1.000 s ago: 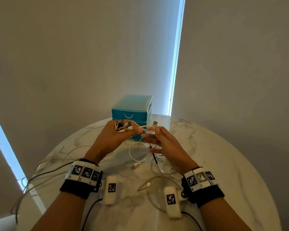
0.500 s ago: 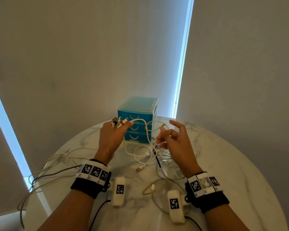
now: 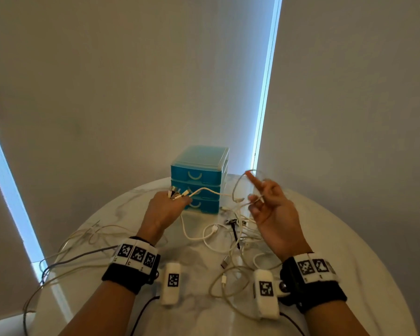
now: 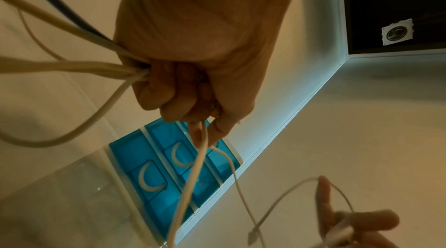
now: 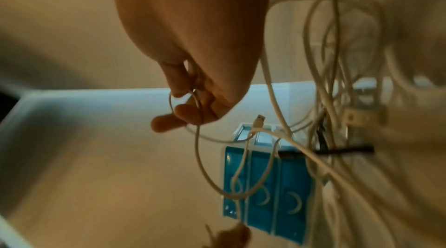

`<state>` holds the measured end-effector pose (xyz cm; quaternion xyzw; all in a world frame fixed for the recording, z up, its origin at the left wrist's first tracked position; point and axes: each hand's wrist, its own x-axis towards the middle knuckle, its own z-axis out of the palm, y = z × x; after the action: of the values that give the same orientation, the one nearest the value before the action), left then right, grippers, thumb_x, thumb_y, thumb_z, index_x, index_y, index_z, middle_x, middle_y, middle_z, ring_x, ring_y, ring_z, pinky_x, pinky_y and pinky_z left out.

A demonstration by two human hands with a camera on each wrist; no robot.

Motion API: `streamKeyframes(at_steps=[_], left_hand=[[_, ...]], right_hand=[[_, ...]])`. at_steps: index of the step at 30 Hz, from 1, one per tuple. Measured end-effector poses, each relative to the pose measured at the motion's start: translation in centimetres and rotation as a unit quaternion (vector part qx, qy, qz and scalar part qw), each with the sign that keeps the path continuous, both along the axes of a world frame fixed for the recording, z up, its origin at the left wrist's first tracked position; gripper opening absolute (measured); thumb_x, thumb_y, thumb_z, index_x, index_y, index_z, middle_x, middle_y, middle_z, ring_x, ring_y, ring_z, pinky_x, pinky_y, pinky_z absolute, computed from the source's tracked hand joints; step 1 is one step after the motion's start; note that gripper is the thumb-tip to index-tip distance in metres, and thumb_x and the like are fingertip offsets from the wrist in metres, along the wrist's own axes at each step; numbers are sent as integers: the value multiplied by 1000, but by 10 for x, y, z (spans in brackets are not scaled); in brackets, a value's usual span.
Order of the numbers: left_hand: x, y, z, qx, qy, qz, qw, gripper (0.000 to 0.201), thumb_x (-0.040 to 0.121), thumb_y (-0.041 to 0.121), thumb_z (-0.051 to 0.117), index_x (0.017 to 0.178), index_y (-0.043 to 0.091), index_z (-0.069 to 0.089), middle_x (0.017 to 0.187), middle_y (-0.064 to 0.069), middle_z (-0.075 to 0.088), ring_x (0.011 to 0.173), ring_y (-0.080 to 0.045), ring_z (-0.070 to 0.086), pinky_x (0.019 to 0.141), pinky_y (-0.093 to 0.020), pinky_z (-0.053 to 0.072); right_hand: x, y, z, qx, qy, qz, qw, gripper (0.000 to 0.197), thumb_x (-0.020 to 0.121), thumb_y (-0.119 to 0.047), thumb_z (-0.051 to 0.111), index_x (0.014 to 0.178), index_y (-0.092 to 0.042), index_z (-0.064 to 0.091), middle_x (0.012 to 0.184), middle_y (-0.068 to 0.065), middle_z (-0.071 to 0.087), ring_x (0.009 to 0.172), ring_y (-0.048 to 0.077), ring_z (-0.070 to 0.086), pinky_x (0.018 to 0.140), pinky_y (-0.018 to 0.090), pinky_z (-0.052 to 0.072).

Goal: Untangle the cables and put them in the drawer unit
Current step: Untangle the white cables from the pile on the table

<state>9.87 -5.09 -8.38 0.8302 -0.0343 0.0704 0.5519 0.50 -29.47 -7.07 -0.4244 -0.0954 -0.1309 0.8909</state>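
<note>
At the far left, a spray of loose white and grey cords (image 3: 66, 253) trailed over the edge of the round white marble table (image 3: 349, 251). The left hand (image 3: 164, 210) was clenched around a bunch of white cables (image 4: 72, 65), their plug ends (image 3: 177, 192) sticking up above its knuckles. Behind it, at the table's far edge, stood the small blue three-drawer plastic unit (image 3: 199, 180), all three drawers closed. One thin white cable (image 3: 209, 190) ran from the left fist across the drawer fronts to the right hand (image 3: 274, 214). Below lay the tangled pile of white cables (image 3: 230, 236) on the marble, between the two hands. The right hand was raised, pinching that thin cable between thumb and a finger, its forefinger (image 3: 252, 178) pointing up with a loop hooked over it.
</note>
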Motion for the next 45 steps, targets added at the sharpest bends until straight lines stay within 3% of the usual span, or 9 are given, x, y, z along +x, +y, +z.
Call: streamKeyframes(at_steps=[5, 10, 14, 20, 26, 32, 39, 42, 45], left_hand=[[-2, -3, 2, -49, -66, -46, 996, 33, 91, 41, 83, 120, 36, 69, 111, 24, 65, 103, 3, 62, 86, -28, 52], [-2, -3, 2, -48, -86, -75, 992, 18, 94, 35, 81, 109, 43, 80, 107, 9, 79, 103, -18, 73, 95, -43, 61], [2, -1, -2, -12, -78, -97, 992, 17, 89, 31, 86, 100, 43, 83, 102, 22, 80, 99, -1, 74, 103, -43, 58], [4, 2, -2, 15, -61, -50, 997, 14, 94, 21, 78, 100, 33, 82, 105, 12, 80, 103, -12, 72, 107, -47, 55], [-3, 6, 6, -75, -145, 55, 985, 22, 94, 11, 73, 101, 31, 77, 94, 10, 77, 92, -18, 72, 80, -32, 57], [-15, -5, 20, -77, -174, -125, 974, 19, 94, 16, 80, 104, 32, 78, 106, -8, 78, 101, -28, 74, 89, -42, 63], [-9, -2, 11, -102, -55, -10, 993, 13, 102, 19, 67, 96, 12, 76, 84, -2, 72, 77, -17, 59, 66, -29, 46], [-7, -1, 11, -57, -34, -10, 998, 12, 100, 14, 66, 93, 12, 75, 78, 0, 67, 68, -12, 54, 59, -27, 42], [-10, -4, 13, -8, -40, -37, 998, 9, 98, 7, 65, 100, 12, 73, 88, -2, 70, 75, -14, 59, 61, -26, 45]], right_hand=[[-1, 24, 1, -251, 33, -5, 967, 18, 112, -1, 41, 100, -7, 54, 131, 8, 75, 53, 17, 56, 37, 21, 24], [-2, 12, 2, -9, 6, 31, 999, 14, 107, -9, 47, 111, -12, 60, 132, 7, 73, 47, 4, 44, 34, 20, 19], [7, -5, -9, 199, 37, -5, 979, 17, 110, -6, 49, 118, -15, 61, 129, 3, 76, 53, 1, 58, 35, 13, 31], [11, -12, -9, 256, 83, -11, 963, 33, 115, -10, 39, 146, -5, 51, 129, 9, 77, 62, 0, 68, 36, 16, 34], [13, -13, -6, 288, 57, 5, 956, 41, 116, -15, 36, 155, -4, 42, 131, 22, 74, 90, 22, 77, 66, 27, 64], [5, 8, 7, 209, 42, 8, 977, 22, 118, -24, 35, 113, -11, 53, 128, 24, 74, 107, 30, 79, 81, 36, 67], [-9, 14, 9, -224, 107, 185, 951, 21, 112, -21, 48, 109, -6, 62, 76, 10, 65, 50, 14, 55, 47, 23, 47], [-14, 16, 17, -54, 29, 270, 961, 19, 112, -19, 47, 109, -8, 62, 77, 2, 58, 54, 10, 55, 51, 20, 48], [-12, 7, 21, 122, 16, 165, 979, 24, 114, -19, 43, 103, -11, 63, 94, 6, 66, 81, 19, 74, 72, 29, 64]])
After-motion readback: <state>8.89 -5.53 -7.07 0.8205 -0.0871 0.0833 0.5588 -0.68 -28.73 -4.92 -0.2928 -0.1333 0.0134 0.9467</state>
